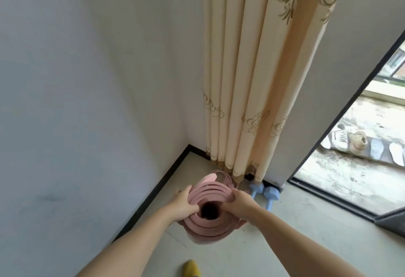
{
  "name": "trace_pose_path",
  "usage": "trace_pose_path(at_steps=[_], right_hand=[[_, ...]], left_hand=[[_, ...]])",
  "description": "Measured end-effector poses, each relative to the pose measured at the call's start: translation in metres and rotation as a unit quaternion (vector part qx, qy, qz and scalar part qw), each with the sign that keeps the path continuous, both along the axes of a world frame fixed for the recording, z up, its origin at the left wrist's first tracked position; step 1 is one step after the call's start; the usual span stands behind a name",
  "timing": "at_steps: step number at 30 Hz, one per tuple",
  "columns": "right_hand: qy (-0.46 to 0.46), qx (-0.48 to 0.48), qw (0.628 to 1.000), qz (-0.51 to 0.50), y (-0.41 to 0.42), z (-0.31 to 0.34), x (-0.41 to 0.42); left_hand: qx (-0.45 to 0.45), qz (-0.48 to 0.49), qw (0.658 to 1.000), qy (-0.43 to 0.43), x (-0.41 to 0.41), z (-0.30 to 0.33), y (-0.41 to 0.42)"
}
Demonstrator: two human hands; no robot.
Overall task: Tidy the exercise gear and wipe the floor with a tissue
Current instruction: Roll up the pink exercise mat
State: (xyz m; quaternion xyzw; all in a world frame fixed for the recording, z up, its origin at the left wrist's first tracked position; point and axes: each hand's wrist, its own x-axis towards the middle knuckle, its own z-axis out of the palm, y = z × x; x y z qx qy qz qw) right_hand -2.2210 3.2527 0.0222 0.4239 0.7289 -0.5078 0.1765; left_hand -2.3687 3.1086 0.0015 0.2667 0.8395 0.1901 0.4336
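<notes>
Gripping the rolled pink mat (206,224) at its upper rim, left hand (183,205) and right hand (240,205) flank it — long axis upright, corner just beyond.

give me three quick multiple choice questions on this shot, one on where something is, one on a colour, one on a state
1. Where do the dumbbells lie?
A. on the floor by the curtain foot
B. out on the balcony
C. on a shelf

2. What colour is the rolled mat?
A. green
B. pink
C. black

3. How is the mat held?
A. lying untouched
B. by one hand
C. by both hands

Answers:
1 A, they sit on the floor below the curtain hem.
2 B, its coils are pink.
3 C, the left hand and the right hand grip its top edge, one on each side.
</notes>
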Motion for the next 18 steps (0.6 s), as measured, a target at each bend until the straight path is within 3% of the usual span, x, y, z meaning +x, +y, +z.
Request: trace_pose_path(at_steps=[5, 11, 18], right_hand=[[0.027, 0.028, 0.998, -0.039, 0.036, 0.007, -0.070], [0.036, 0.071, 0.997, -0.013, 0.100, -0.004, -0.155], [0.024, 0.000, 0.998, -0.054, 0.166, -0.048, -0.247]], left_hand=[[-0.013, -0.062, 0.998, 0.021, -0.088, 0.003, 0.056], [0.003, -0.037, 0.999, 0.029, -0.178, -0.033, 0.115], [0.031, -0.019, 0.999, 0.040, -0.248, -0.045, 0.179]])
